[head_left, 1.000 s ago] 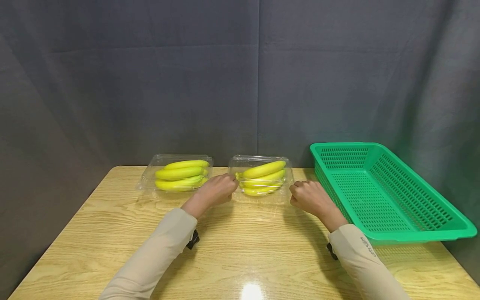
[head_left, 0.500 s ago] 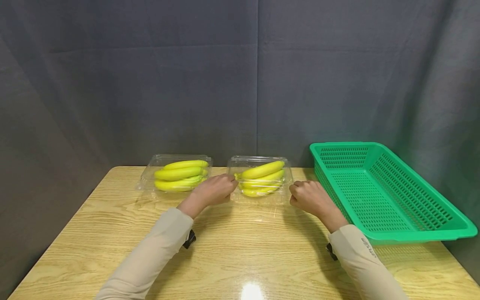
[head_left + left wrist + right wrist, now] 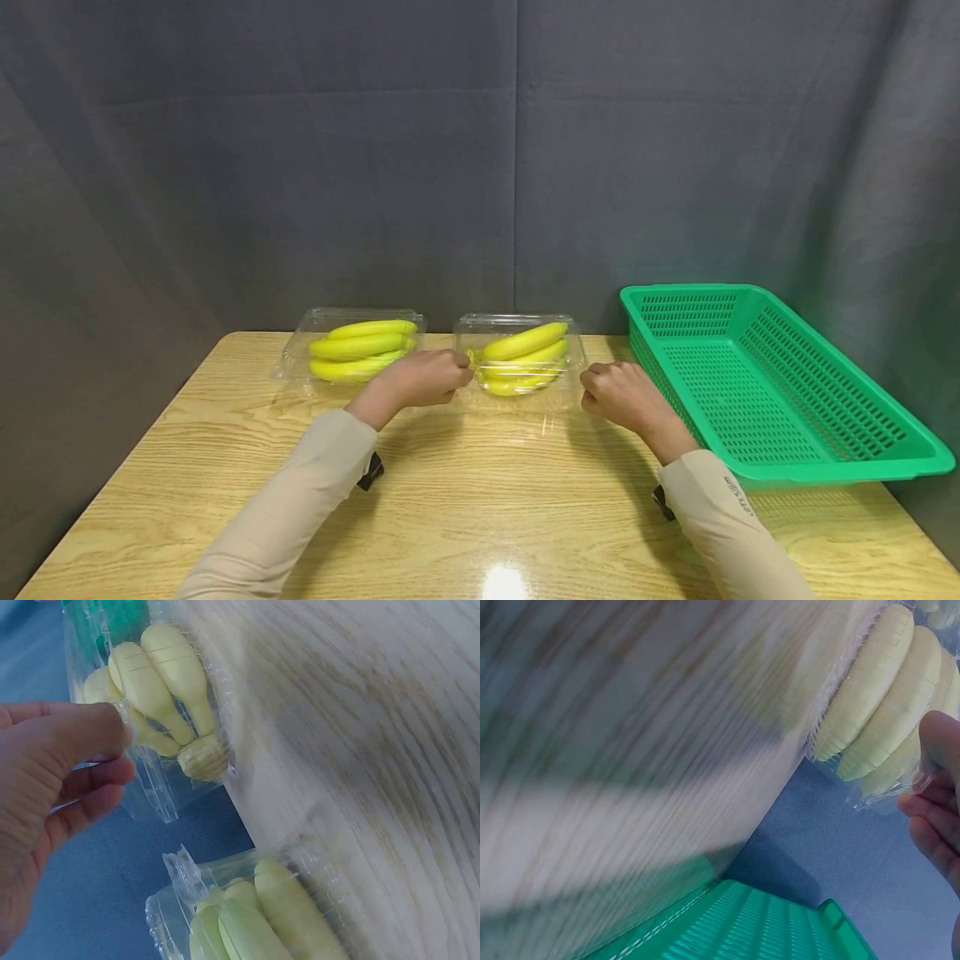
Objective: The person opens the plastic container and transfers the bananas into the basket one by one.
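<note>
A clear plastic clamshell box (image 3: 517,319) with a bunch of bananas (image 3: 523,342) inside rests at the table's far side. At its left edge, my left hand (image 3: 429,379) pinches the rim between thumb and curled fingers, also seen in the left wrist view, where the left hand (image 3: 56,776) is at the box's flap. My right hand (image 3: 624,398) pinches the opposite corner of the same box; the right wrist view shows its thumb (image 3: 939,739) and fingertips at the clear rim. A second clamshell box (image 3: 300,342) of bananas (image 3: 360,346) sits to the left, untouched.
An open green plastic basket (image 3: 750,477) with slotted walls stands to the right, close beside the right forearm. Behind the wooden table (image 3: 480,517) hangs a dark grey curtain (image 3: 375,192).
My left hand and forearm have shifted slightly left and turned flatter. The box between the hands has moved very little toward me. My right hand has stayed in place.
</note>
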Motion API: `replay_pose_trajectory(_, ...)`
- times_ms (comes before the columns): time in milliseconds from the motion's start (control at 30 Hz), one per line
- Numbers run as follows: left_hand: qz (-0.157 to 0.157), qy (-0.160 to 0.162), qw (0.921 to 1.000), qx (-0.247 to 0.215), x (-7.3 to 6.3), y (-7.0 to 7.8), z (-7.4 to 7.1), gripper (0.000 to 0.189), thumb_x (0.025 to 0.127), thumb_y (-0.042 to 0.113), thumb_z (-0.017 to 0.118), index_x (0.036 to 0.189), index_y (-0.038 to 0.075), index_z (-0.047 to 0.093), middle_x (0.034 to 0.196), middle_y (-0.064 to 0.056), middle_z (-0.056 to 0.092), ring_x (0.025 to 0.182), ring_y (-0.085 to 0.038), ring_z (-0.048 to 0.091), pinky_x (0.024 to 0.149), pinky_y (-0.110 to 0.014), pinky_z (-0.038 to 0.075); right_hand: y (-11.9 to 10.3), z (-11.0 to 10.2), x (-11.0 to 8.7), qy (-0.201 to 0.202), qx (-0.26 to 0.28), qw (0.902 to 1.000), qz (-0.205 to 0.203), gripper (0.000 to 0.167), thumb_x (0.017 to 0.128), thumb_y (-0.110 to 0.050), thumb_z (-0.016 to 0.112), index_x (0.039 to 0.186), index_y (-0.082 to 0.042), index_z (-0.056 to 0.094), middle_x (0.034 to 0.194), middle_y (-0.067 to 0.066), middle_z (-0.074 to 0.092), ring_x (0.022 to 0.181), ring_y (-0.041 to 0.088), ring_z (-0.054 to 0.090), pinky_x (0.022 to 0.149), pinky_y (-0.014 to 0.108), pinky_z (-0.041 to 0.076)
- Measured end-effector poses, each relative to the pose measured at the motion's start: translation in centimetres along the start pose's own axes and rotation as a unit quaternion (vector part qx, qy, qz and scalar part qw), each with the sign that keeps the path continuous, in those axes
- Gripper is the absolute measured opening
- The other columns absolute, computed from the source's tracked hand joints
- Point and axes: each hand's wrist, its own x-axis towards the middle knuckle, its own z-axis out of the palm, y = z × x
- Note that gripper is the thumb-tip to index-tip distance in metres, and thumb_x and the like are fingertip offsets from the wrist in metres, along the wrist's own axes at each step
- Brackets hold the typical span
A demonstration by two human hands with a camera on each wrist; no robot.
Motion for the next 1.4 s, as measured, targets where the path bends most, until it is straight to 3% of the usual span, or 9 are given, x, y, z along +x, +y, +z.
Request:
replay_pose_trajectory(300, -0.015, -0.012, 0.9992, 0.036, -0.1, 0.3, -0.1, 0.012, 0.082, -0.005, 0.066, 0.086, 0.005, 0.068, 0.082, -0.006, 0.060, 0.067, -0.018, 0.060, 0.051, -0.022, 0.047, 0.0, -0.1, -0.1, 0.010, 0.007, 0.9998, -0.015, 0.041, 0.061, 0.007, 0.062, 0.056, -0.019, 0.031, 0.055, -0.009, 0.027, 0.051, 0.005, 0.019, 0.039, 0.024, 0.024)
replay_pose_trajectory(800, -0.003, -0.024, 0.9990, 0.038, -0.3, 0.3, 0.2, 0.015, 0.073, -0.006, 0.061, 0.076, 0.008, 0.060, 0.075, -0.001, 0.054, 0.059, -0.012, 0.047, 0.047, -0.022, 0.042, -0.1, -0.1, -0.2, 0.024, 0.019, 0.9992, -0.026, 0.039, 0.061, 0.007, 0.060, 0.056, -0.019, 0.031, 0.056, -0.009, 0.027, 0.052, 0.004, 0.017, 0.042, 0.023, 0.021)
replay_pose_trajectory(1033, 0.017, 0.023, 0.9971, 0.071, -0.3, 0.5, 0.9, 0.018, 0.070, -0.007, 0.063, 0.078, 0.008, 0.063, 0.080, -0.001, 0.059, 0.070, -0.016, 0.058, 0.060, -0.025, 0.051, -0.1, 0.0, -0.4, 0.030, 0.012, 0.9992, -0.025, 0.040, 0.061, 0.006, 0.061, 0.057, -0.019, 0.031, 0.055, -0.009, 0.027, 0.051, 0.004, 0.018, 0.040, 0.022, 0.021)
replay_pose_trajectory(1267, 0.001, 0.040, 0.9968, 0.069, -0.6, 0.8, 1.3, 0.016, 0.075, -0.007, 0.063, 0.083, 0.007, 0.063, 0.078, -0.002, 0.056, 0.073, -0.016, 0.056, 0.051, -0.020, 0.047, -0.2, 0.0, -0.5, 0.033, 0.013, 0.9992, -0.019, 0.038, 0.060, 0.005, 0.062, 0.056, -0.019, 0.033, 0.055, -0.009, 0.030, 0.050, 0.004, 0.021, 0.038, 0.023, 0.024)
replay_pose_trajectory(1400, 0.003, 0.068, 0.9946, 0.078, -0.6, 1.0, 1.6, 0.013, 0.081, -0.008, 0.062, 0.087, 0.004, 0.064, 0.081, -0.004, 0.063, 0.074, -0.017, 0.061, 0.055, -0.021, 0.051, -0.4, 0.0, -0.4, 0.032, 0.012, 0.9993, -0.014, 0.037, 0.059, 0.005, 0.060, 0.055, -0.020, 0.032, 0.054, -0.010, 0.028, 0.049, 0.004, 0.020, 0.039, 0.022, 0.020)
